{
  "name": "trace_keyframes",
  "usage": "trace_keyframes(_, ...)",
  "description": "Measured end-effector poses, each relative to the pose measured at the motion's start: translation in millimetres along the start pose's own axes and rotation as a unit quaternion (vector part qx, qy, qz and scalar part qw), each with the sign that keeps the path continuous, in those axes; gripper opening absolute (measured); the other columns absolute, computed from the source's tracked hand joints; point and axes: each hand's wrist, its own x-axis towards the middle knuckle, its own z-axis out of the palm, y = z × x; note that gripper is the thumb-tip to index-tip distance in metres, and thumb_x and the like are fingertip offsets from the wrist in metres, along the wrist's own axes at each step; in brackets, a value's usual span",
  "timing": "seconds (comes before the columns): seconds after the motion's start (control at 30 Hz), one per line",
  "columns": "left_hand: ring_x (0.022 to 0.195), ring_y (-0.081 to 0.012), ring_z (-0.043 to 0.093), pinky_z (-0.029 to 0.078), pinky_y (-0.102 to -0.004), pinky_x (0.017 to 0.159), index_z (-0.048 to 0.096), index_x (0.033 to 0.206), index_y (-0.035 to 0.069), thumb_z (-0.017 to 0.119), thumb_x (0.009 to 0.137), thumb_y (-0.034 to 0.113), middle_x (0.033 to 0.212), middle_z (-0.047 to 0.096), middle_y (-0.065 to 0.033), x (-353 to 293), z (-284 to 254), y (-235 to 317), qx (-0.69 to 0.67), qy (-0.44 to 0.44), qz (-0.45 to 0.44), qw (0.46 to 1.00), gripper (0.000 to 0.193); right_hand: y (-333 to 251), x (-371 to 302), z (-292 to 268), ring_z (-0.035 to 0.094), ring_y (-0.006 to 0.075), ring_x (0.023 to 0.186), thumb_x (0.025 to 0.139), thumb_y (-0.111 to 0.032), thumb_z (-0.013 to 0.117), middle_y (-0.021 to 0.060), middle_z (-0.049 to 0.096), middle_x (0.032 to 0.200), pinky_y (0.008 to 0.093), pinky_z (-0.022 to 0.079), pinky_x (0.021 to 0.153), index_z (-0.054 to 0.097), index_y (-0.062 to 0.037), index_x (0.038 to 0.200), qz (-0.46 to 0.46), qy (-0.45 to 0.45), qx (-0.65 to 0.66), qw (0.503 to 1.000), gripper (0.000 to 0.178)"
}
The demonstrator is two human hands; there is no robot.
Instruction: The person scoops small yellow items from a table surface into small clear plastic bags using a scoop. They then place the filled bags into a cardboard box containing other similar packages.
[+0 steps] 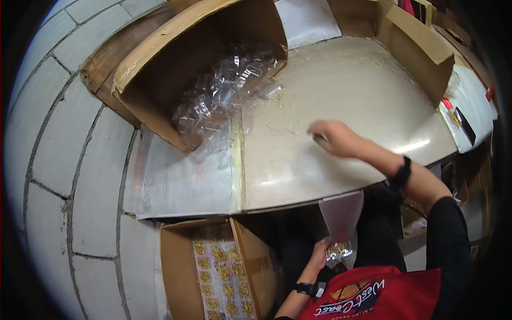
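Observation:
My right hand (337, 140) is above the tabletop (330, 181), fingers curled and blurred by motion. A small dark bit shows at its fingers, too smeared to name. Low in front of my lap, my left hand (319, 255) grips a small clear plastic box (341, 250) with golden pieces in it. Just above that box, a pale flap (342, 213) hangs from the table's front edge. A few thin golden pins (282, 129) lie scattered on the tabletop, left of my right hand.
On its side at the back left, a large cardboard box (154, 69) spills clear plastic boxes (229, 82). Below the table, an open carton (173, 272) holds rows of filled clear boxes (224, 274). Cardboard walls (413, 53) edge the table's back right; a dark phone-like slab (465, 127) lies beyond.

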Motion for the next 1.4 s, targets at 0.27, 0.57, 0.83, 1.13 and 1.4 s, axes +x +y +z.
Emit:
trace_keyframes(0.27,0.085,-0.0160,0.064,0.052,-0.0286,0.073,0.059,0.109,-0.002,0.056,0.091,0.016,0.095,0.065,-0.0084,6,-17,16,0.031,0.039,-0.026,0.998,0.026,84,152,66,0.044,0.0328,0.123,0.087,-0.016,0.047,0.0170,0.044,0.136,0.0377,0.038,0.101,0.050,-0.0060,0.128,0.013,-0.037,-0.107,0.993,0.042)
trace_keyframes(0.57,0.090,-0.0173,0.062,0.051,-0.0315,0.081,0.059,0.108,-0.004,0.049,0.089,0.013,0.098,0.064,-0.0106,10,-22,41,0.041,0.037,-0.002,0.998,0.027,26,81,44,0.033,0.0326,0.132,0.091,-0.026,0.048,0.0180,0.036,0.142,0.0382,0.031,0.108,0.047,-0.0060,0.129,0.011,-0.096,0.011,0.995,0.043)
trace_keyframes(0.83,0.091,-0.0212,0.065,0.052,-0.0330,0.081,0.058,0.109,-0.004,0.037,0.097,0.030,0.100,0.065,-0.0129,-1,-12,48,-0.005,0.033,-0.002,0.999,0.042,-14,68,82,0.017,0.0296,0.140,0.094,-0.048,0.037,0.0128,0.026,0.149,0.0476,0.013,0.113,0.035,-0.0119,0.141,-0.187,-0.250,-0.035,0.949,0.059)
trace_keyframes(1.13,0.071,-0.0196,0.067,0.054,-0.0314,0.049,0.057,0.106,-0.001,0.037,0.097,0.038,0.089,0.065,-0.0107,-13,32,28,0.048,0.037,0.000,0.998,0.045,11,-45,-1,0.026,0.0297,0.137,0.093,-0.032,0.047,0.0105,0.036,0.145,0.0413,0.020,0.113,0.044,-0.0159,0.137,0.013,-0.186,0.137,0.973,0.047)
trace_keyframes(1.4,0.086,-0.0203,0.065,0.056,-0.0324,0.061,0.051,0.116,0.000,0.036,0.097,0.032,0.102,0.062,-0.0101,-11,46,25,0.049,0.092,0.035,0.994,0.040,-53,-112,64,0.041,0.0294,0.128,0.084,-0.014,0.055,0.0111,0.050,0.131,0.0398,0.035,0.104,0.055,-0.0042,0.121,-0.072,0.032,-0.046,0.996,0.038)
